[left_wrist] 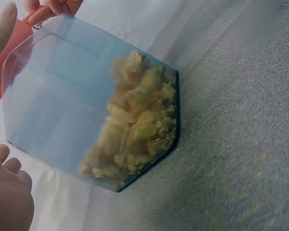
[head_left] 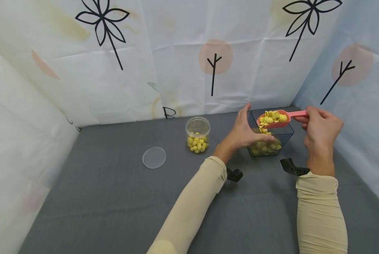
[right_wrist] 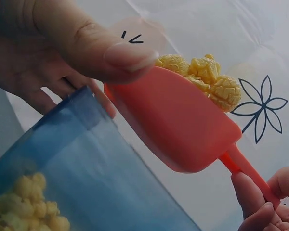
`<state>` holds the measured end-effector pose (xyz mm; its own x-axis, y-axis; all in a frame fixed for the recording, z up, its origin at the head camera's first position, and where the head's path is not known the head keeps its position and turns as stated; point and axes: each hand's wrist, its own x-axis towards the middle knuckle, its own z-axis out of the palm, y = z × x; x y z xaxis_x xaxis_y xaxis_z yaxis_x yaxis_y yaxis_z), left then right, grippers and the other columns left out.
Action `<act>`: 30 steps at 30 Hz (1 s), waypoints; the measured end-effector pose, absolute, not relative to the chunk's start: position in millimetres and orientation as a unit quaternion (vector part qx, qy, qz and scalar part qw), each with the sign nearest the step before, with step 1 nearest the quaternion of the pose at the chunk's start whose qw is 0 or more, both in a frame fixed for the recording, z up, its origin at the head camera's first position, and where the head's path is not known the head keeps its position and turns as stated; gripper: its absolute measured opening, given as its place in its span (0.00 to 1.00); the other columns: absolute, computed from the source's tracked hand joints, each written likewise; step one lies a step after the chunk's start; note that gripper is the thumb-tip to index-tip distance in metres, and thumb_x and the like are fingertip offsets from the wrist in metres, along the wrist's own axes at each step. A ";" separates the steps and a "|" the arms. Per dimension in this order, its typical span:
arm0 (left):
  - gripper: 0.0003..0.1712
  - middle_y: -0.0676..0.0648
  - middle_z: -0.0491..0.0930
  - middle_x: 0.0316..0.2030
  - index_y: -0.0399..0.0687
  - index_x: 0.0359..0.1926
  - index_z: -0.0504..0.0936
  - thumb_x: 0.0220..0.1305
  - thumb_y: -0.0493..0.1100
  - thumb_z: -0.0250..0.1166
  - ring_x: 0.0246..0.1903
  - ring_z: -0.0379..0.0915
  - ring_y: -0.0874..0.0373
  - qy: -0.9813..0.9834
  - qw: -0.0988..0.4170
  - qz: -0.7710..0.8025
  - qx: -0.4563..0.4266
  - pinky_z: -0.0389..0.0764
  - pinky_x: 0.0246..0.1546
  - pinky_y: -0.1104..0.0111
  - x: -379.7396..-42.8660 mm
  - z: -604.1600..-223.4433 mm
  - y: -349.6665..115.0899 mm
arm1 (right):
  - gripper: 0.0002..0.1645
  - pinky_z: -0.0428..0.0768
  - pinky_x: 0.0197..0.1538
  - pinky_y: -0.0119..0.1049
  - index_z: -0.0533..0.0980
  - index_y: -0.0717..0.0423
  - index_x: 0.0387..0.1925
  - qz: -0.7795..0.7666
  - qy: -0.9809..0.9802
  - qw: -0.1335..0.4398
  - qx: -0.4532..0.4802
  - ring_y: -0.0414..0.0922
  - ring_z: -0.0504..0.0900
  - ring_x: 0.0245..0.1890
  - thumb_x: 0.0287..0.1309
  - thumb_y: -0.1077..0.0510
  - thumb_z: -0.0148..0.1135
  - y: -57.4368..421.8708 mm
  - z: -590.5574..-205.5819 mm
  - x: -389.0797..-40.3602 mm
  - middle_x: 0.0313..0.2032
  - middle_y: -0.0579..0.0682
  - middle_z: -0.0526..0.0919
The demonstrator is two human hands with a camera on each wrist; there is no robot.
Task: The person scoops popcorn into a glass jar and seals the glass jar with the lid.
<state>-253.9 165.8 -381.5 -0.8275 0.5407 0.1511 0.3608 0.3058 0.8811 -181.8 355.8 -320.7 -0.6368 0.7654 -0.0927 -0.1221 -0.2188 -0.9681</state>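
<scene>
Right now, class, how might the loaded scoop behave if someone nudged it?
The scoop is likely stiff, its handle straight under load, and probably light, since the right hand pinches only its handle. The heaped popcorn might spill.

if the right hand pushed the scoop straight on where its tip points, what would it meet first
Probably the left hand, beside the clear container: the pink scoop in the right hand points toward it, though depth is unclear.

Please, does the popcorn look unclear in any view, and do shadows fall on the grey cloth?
Left wrist: popcorn in the container looks hazy through its side; right wrist: popcorn on the scoop looks sharper than the container's; head: faint, soft shadows on the grey cloth.
</scene>
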 end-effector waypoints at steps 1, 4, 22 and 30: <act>0.75 0.54 0.47 0.81 0.71 0.82 0.34 0.49 0.58 0.82 0.79 0.50 0.55 0.803 0.085 0.520 0.280 0.68 0.73 0.52 -254.1 -380.7 164.2 | 0.10 0.77 0.22 0.22 0.87 0.55 0.45 0.722 -0.545 0.306 -0.295 0.36 0.84 0.16 0.64 0.57 0.68 354.8 -319.7 -182.0 0.26 0.43 0.87; 0.74 0.56 0.47 0.81 0.71 0.81 0.35 0.49 0.58 0.82 0.79 0.50 0.56 0.797 0.084 0.530 0.279 0.68 0.73 0.52 -254.8 -378.5 160.0 | 0.13 0.77 0.22 0.23 0.87 0.56 0.48 0.724 -0.545 0.307 -0.292 0.36 0.84 0.17 0.65 0.58 0.67 351.6 -316.7 -182.1 0.28 0.43 0.87; 0.74 0.62 0.44 0.80 0.73 0.81 0.34 0.49 0.56 0.82 0.80 0.44 0.63 0.771 0.019 0.563 0.298 0.63 0.76 0.51 -253.9 -348.3 119.8 | 0.18 0.76 0.24 0.23 0.83 0.61 0.55 0.731 -0.559 0.305 -0.245 0.35 0.83 0.18 0.66 0.59 0.65 317.2 -302.9 -194.1 0.32 0.43 0.86; 0.75 0.62 0.45 0.80 0.73 0.81 0.35 0.47 0.56 0.83 0.80 0.44 0.63 0.766 -0.017 0.574 0.290 0.62 0.76 0.50 -254.0 -343.9 92.6 | 0.15 0.76 0.23 0.23 0.83 0.61 0.53 0.739 -0.564 0.299 -0.218 0.36 0.84 0.18 0.67 0.60 0.64 296.4 -302.4 -202.7 0.31 0.45 0.86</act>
<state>-254.0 92.6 -343.9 -0.8317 0.4236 0.3590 0.4633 0.1730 0.8691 -202.7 296.4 -302.4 -0.7268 0.6867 0.0151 -0.1955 -0.1858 -0.9629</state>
